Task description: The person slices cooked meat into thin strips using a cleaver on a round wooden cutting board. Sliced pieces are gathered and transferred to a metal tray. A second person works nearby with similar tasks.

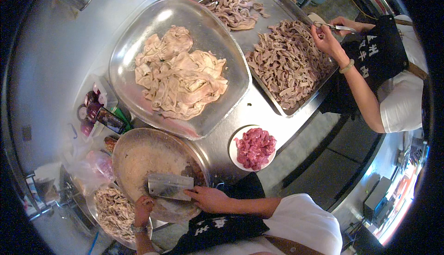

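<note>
Leftward, a bowl (pixel 94 215) of sliced strips (pixel 115 211) sits beside a round chopping board (pixel 148 153). The left grip (pixel 143 206) curls at the board's edge, contents unclear. Over the board, a cleaver (pixel 169 186) is grasped by the right grip (pixel 208 199); then, a white plate (pixel 234 154) of red meat (pixel 255 148).

Pale wall (pixel 46 93) at left; shiny stainless-steel worktable (pixel 217 151) beside grey floor (pixel 286 162); bright light (pixel 410 204) at lower right.

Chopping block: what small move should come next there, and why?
Perhaps the left hand should bring over a pale piece from the metal pan: the right hand holds the cleaver at the chopping block, whose tan upper part shows nothing to cut.
</note>
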